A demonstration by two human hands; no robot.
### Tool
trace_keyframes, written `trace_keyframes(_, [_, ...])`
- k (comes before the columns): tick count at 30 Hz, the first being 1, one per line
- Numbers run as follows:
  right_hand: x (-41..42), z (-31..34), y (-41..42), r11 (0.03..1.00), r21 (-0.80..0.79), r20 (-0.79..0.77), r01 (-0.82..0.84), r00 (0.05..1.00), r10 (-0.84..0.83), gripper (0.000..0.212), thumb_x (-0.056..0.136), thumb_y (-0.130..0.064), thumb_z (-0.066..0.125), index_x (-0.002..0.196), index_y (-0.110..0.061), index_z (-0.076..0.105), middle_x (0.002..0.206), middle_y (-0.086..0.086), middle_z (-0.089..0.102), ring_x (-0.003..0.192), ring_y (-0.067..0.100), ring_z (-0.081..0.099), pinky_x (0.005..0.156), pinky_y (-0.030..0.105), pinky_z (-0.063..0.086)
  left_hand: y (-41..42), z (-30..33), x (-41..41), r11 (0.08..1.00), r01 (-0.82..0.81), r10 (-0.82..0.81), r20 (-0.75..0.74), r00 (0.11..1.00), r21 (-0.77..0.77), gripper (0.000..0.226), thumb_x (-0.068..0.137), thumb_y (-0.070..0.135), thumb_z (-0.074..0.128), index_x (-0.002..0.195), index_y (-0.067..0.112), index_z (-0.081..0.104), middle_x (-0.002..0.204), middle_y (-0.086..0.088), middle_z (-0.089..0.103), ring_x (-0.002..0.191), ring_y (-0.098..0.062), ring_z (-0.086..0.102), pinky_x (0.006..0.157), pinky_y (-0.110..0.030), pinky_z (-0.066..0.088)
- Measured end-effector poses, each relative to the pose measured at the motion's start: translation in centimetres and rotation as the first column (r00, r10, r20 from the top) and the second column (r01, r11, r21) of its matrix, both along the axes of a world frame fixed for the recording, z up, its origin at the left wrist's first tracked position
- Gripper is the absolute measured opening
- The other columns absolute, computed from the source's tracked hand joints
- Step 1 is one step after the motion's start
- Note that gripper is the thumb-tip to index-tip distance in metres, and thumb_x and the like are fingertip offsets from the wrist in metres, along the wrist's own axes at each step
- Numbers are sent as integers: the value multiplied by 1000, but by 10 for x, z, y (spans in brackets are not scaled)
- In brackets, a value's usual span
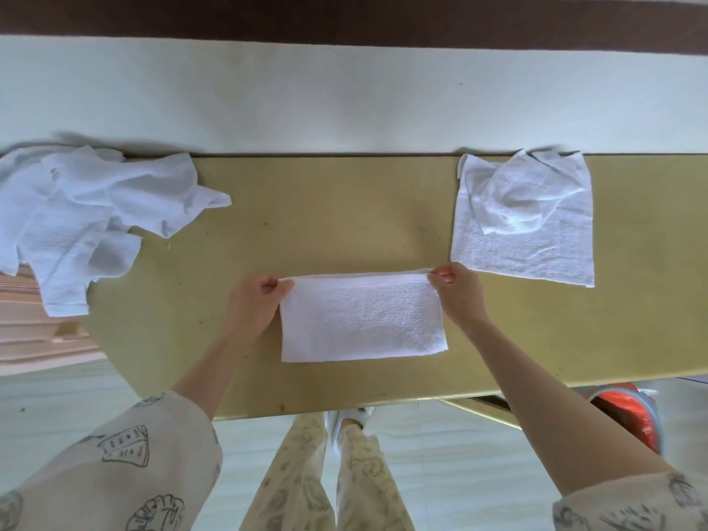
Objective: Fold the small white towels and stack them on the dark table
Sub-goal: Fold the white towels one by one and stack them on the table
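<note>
A small white towel (362, 318), folded in half into a rectangle, lies on the olive-tan table (344, 208) right in front of me. My left hand (256, 304) pinches its far left corner. My right hand (458, 293) pinches its far right corner. At the far left, a heap of crumpled white towels (80, 220) hangs partly over the table's left end. At the right, a flat white towel (525, 239) lies spread out, with a crumpled towel (525, 197) on top of it.
A pale wall runs behind the table's far edge. The near edge of the table is just below the folded towel. A red and orange object (628, 415) sits on the floor at the lower right. My legs and white shoes show below the table.
</note>
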State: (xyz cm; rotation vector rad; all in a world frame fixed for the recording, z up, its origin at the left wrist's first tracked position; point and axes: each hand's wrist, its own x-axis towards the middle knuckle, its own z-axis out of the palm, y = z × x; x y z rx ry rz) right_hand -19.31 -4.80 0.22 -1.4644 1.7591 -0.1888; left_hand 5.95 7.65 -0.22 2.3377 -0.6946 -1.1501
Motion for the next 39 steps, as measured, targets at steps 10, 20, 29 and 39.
trace_keyframes(10, [5,-5,-2,996,-84,-99,-11,995,3,13,89,-16,57,98,-8,62,95,6,67,91,21,59,73,26,36,0,-9,-3,1000,17,-17,80,997,-1,28,90,35,54,95,9,64,85,0,63,76,-16,55,57,-21,34])
trace_keyframes(20, [6,-10,0,995,-97,-102,-6,995,-4,13,90,-19,56,99,-11,60,89,-2,62,81,15,54,68,27,37,-4,-6,-10,1000,20,-19,134,991,-4,26,91,33,52,83,9,56,65,6,51,63,-14,47,53,-22,34])
trace_keyframes(29, [7,-14,4,988,-156,-134,-19,991,-2,12,93,-18,51,98,-9,58,86,-2,58,77,18,52,65,28,35,1,-11,-15,999,38,-31,188,982,-31,32,97,31,41,75,8,48,61,1,44,55,-14,38,52,-27,31])
trace_keyframes(39, [8,-16,3,984,-165,-232,-71,972,31,14,97,-22,44,99,-9,50,80,5,56,72,24,51,59,31,34,2,-11,-20,997,26,-12,210,978,-66,31,98,33,39,80,9,47,60,3,42,53,-13,35,49,-26,29])
